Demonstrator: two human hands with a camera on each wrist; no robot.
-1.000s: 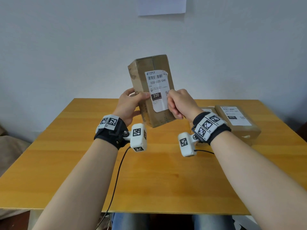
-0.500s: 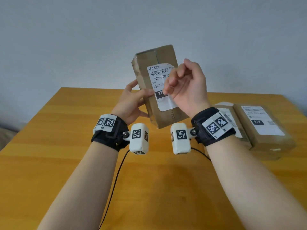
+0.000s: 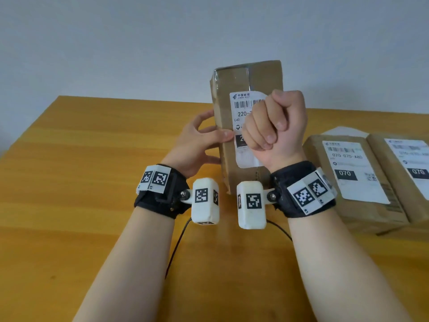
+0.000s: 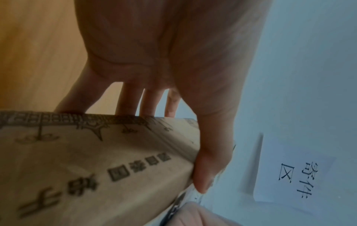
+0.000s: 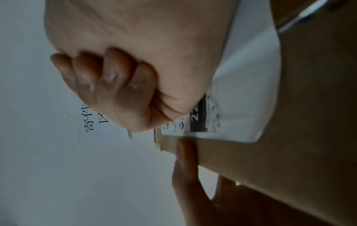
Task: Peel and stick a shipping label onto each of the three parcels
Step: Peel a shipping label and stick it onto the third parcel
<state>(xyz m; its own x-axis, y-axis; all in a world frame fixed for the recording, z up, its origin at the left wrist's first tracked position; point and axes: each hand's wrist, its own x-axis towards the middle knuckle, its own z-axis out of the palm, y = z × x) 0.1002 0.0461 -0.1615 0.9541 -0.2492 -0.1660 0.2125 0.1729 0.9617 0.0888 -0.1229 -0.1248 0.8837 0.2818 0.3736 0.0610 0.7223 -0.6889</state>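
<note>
My left hand (image 3: 202, 140) holds a brown parcel (image 3: 246, 84) upright above the table, thumb on its front face and fingers behind it. A white shipping label (image 3: 243, 108) reading "220" is stuck on that face. My right hand (image 3: 274, 129) is balled into a fist with nothing in it, its side against the label (image 5: 241, 107). The left wrist view shows the printed side of the parcel (image 4: 96, 160) under my thumb (image 4: 210, 160). Two more parcels (image 3: 348, 205) (image 3: 408, 201) lie flat at the right, each with a "070" label.
The wooden table (image 3: 92, 182) stretches left and toward me. A white sheet (image 3: 343, 131) pokes out behind the flat parcels. A black cable (image 3: 176, 249) trails from my left wrist. A paper note (image 4: 293, 175) hangs on the wall.
My right hand went from pinching at the label's edge, through loosely curled fingers, to a tight fist against the label. The parcel sits lower and closer in view.
</note>
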